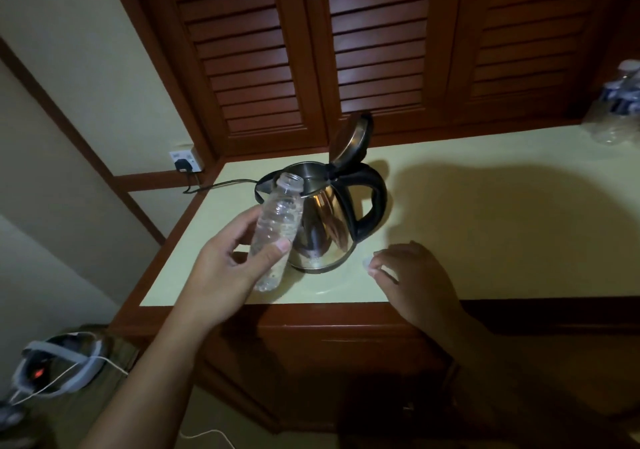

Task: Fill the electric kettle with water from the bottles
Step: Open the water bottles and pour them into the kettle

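Note:
A steel electric kettle (pixel 329 220) with a black handle stands on the pale countertop (pixel 485 227), its lid (pixel 349 140) hinged up. My left hand (pixel 228 268) grips a clear uncapped plastic bottle (pixel 277 227), held nearly upright and leaning slightly right, its mouth level with the kettle's rim on the kettle's left side. The bottle looks nearly empty. My right hand (pixel 412 275) rests low on the counter to the right of the kettle, fingertips pinching a small pale bottle cap (pixel 367 264).
A black cord (pixel 221 185) runs from the kettle to a wall socket (pixel 185 161) at the left. More plastic bottles (pixel 620 102) stand at the far right of the counter. Louvred wooden doors (pixel 377 50) rise behind. A bag and cable (pixel 59 369) lie on the floor, lower left.

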`<state>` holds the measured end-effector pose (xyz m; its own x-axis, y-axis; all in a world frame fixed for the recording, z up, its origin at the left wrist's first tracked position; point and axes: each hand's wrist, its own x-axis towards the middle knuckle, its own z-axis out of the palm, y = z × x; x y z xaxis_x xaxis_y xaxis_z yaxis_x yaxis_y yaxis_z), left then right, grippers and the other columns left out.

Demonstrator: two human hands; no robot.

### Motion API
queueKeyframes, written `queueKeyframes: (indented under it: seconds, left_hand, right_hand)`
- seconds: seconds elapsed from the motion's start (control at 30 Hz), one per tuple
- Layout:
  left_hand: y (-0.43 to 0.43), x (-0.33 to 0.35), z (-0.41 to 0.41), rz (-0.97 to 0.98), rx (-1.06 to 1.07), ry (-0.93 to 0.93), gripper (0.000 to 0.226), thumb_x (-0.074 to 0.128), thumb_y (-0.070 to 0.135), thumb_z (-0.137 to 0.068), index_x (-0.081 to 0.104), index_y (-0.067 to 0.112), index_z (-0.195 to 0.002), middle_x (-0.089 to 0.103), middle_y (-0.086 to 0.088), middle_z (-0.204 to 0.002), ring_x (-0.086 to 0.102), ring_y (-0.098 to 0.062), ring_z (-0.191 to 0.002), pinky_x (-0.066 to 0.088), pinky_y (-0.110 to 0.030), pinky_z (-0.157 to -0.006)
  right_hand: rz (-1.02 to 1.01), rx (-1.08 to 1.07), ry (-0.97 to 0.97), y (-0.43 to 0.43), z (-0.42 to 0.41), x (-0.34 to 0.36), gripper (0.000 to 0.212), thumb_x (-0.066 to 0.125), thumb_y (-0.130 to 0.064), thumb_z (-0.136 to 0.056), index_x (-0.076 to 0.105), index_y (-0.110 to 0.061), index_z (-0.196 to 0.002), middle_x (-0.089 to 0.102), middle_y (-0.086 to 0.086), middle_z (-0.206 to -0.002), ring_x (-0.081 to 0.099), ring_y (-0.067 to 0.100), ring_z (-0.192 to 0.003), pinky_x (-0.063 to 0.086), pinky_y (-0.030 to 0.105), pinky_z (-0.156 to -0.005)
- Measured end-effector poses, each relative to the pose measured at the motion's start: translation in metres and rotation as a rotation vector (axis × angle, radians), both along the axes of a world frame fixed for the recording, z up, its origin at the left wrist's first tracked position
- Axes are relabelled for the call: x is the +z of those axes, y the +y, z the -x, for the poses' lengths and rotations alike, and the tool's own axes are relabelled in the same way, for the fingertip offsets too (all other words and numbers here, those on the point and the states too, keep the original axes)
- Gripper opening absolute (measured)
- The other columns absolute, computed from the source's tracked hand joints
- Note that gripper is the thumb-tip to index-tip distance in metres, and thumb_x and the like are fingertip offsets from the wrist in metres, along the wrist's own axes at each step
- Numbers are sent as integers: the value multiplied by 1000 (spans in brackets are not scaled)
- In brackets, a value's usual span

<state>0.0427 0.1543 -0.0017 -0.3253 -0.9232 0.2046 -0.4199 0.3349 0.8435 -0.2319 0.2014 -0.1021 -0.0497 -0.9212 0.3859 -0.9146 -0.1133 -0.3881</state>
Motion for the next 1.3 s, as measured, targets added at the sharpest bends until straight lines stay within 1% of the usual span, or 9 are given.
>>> queueKeyframes:
  seconds: [0.1, 0.2, 0.3, 0.37, 0.53, 0.7, 0.9, 1.1, 1.3]
  left_hand:
    - [-8, 11, -2, 50, 43, -69, 63, 71, 58, -89, 54, 47, -149, 59, 19, -149, 55, -11, -138, 53, -49, -108]
    - [-20, 26, -6, 89, 98, -170, 62, 69, 60, -88, 55, 47, -148, 59, 17, -147, 55, -12, -134, 50, -45, -109]
    - [-33, 42, -6, 163, 125, -353, 54, 71, 46, -96, 55, 42, -147, 59, 9, -129, 54, -16, -121, 43, -37, -93]
    - [-40, 51, -3, 236, 134, -501, 56, 70, 44, -99, 51, 40, -151, 57, 5, -124, 48, -20, -122, 39, -37, -90]
    - [-53, 71, 4, 451, 191, -863, 61, 62, 50, -101, 40, 41, -158, 52, 0, -148, 40, -28, -137, 38, -53, -107]
    - [-60, 81, 14, 637, 225, -1059, 63, 62, 45, -99, 37, 45, -157, 50, 1, -148, 37, -28, -136, 39, -58, -106]
    - [-69, 85, 23, 744, 226, -1160, 72, 72, 25, -92, 41, 41, -155, 47, -2, -152, 31, -34, -145, 39, -64, -108]
    - [-76, 82, 24, 831, 216, -1178, 80, 76, 13, -85, 45, 35, -155, 45, -9, -157, 30, -42, -150, 36, -66, -110]
    - [-82, 75, 25, 897, 205, -1186, 86, 82, 8, -75, 50, 33, -151, 48, -13, -156, 32, -43, -149, 35, -72, -111]
  right_hand:
    - [-36, -21, -4, 2, 0, -3, 13, 75, -25, -89, 77, -21, -102, 77, -7, -105, 69, 13, -98, 38, 22, -94]
    - [-77, -84, -35, 3, 0, -10, 43, 71, -39, -91, 65, -15, -127, 69, 3, -126, 63, 22, -117, 42, 29, -103]
    - [-187, -153, -18, 1, -1, -16, 76, 60, -58, -93, 47, -8, -148, 48, 12, -154, 44, 28, -143, 25, 34, -119]
    - [-227, -165, 28, 0, -3, -16, 85, 51, -66, -94, 40, -7, -153, 40, 13, -160, 36, 28, -149, 12, 32, -121]
    - [-215, -184, 68, -3, -3, -22, 93, 40, -74, -89, 50, 0, -145, 51, 20, -150, 49, 35, -139, 30, 43, -119]
    - [-216, -163, 65, -4, -2, -19, 90, 41, -73, -92, 41, -6, -152, 41, 15, -159, 38, 30, -148, 25, 41, -123]
    - [-219, -136, 84, -6, 0, -22, 89, 34, -73, -94, 30, -10, -158, 30, 10, -165, 27, 24, -153, 10, 35, -125]
    - [-223, -137, 75, -8, 2, -26, 98, 20, -78, -86, 36, -11, -156, 35, 9, -163, 30, 23, -152, 14, 36, -125]
    - [-210, -128, 77, -9, 3, -26, 94, 21, -76, -87, 41, -12, -153, 40, 8, -160, 34, 24, -149, 21, 40, -125]
